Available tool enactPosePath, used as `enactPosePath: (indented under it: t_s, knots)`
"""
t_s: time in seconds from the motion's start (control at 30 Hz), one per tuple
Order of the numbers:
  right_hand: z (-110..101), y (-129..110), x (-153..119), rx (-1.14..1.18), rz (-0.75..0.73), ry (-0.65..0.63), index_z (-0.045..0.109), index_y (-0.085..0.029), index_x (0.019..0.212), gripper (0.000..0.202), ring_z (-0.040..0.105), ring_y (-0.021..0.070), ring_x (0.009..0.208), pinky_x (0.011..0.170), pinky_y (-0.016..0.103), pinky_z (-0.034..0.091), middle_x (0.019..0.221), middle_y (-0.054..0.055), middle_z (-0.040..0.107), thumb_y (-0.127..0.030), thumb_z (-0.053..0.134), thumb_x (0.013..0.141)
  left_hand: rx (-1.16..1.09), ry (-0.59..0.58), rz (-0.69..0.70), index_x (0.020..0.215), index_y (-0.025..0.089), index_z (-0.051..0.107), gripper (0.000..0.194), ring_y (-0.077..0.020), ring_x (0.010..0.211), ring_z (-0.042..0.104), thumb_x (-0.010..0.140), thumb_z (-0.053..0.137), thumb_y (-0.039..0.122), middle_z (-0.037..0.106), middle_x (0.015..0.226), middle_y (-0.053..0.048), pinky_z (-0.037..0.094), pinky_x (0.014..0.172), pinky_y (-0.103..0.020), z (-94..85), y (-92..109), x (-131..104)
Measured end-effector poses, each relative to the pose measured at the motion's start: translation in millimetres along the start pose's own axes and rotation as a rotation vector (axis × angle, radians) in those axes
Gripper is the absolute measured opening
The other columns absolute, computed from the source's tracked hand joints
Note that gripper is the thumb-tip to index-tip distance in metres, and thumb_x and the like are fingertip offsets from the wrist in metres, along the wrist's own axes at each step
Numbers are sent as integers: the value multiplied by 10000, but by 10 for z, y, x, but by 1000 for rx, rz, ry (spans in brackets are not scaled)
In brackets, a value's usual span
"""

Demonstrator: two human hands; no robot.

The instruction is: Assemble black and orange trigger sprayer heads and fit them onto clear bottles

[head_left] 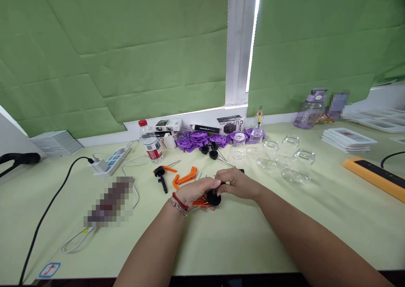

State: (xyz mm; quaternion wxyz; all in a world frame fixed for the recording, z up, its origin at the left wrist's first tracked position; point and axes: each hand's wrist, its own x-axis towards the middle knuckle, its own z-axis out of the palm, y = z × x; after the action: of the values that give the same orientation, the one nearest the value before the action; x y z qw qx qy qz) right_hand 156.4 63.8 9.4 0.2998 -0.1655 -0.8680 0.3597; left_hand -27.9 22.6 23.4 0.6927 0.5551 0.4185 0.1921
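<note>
Near the middle of the table my left hand is closed around a black round part, with an orange piece and a metal rod beside it. The fingers of my right hand pinch the upper end of the same black part, touching my left thumb. Just left of my hands lie an orange bracket and a black-and-orange assembly. Behind them are more black round parts with metal rods. What lies under my fingers is hidden.
Purple plastic pieces and boxes line the back. Clear glass-like cups stand right of my hands. A water bottle, power strip and cables are left. White stacked panels and an orange-black bar are right.
</note>
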Motion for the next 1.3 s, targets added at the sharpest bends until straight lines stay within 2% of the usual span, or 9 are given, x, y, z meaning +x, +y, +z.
enactPosePath:
  t_s: [0.23, 0.5, 0.73, 0.83, 0.9, 1.03, 1.13, 1.3]
  knots:
    - [7, 7, -8, -8, 0, 5, 689, -193, 803, 149, 593, 134, 731, 682, 237, 470, 738, 6, 610, -337, 654, 787, -6, 7, 16, 780, 185, 553, 401, -151, 531, 563, 793, 482, 580, 571, 621, -24, 325, 463, -205, 10, 5, -12]
    - [33, 7, -5, 18, -4, 9, 695, -188, 804, 148, 588, 127, 701, 666, 233, 463, 750, 9, 614, -330, 681, 764, 28, 13, -15, 813, 182, 565, 446, -168, 561, 584, 763, 490, 618, 587, 663, -40, 340, 456, -212, -20, -6, 1]
    - [40, 64, -14, -28, 52, 55, 624, -154, 690, 255, 486, 98, 588, 568, 218, 405, 655, -21, 542, -372, 754, 670, 22, 19, -20, 831, 179, 573, 457, -153, 557, 583, 753, 495, 623, 585, 698, -35, 336, 442, -193, -12, -6, -5]
    - [22, 60, -20, -13, 68, 52, 621, -156, 718, 302, 456, 92, 585, 552, 213, 393, 669, -21, 535, -410, 766, 641, -8, 14, -22, 835, 179, 579, 458, -146, 543, 573, 747, 502, 621, 587, 717, -41, 341, 440, -200, -6, 0, -13]
    - [7, 45, -23, 1, 69, 40, 633, -161, 760, 317, 451, 92, 591, 558, 215, 397, 696, -14, 545, -428, 759, 644, -27, 10, -12, 871, 187, 583, 449, -143, 539, 570, 756, 500, 613, 590, 737, -42, 346, 441, -208, -5, 4, -19]
    - [-12, 9, -22, 6, 78, 44, 610, -158, 680, 321, 449, 95, 591, 554, 221, 398, 680, -7, 547, -438, 760, 634, -41, 14, -15, 904, 199, 572, 447, -154, 547, 576, 761, 490, 615, 597, 739, -42, 348, 449, -214, -16, -2, -18]
    - [-12, -14, -17, 45, 101, 56, 599, -163, 698, 351, 433, 88, 581, 542, 219, 398, 701, -10, 546, -451, 775, 601, -48, 20, -19, 932, 194, 555, 469, -160, 551, 577, 763, 477, 625, 605, 733, -41, 348, 461, -220, -32, -19, -6]
    - [-6, -52, -15, 69, 112, 48, 556, -165, 674, 343, 446, 93, 610, 558, 219, 410, 716, -13, 524, -408, 786, 598, -40, 17, -16, 944, 169, 545, 512, -171, 573, 586, 757, 472, 640, 604, 728, -46, 343, 471, -225, -52, -40, 7]
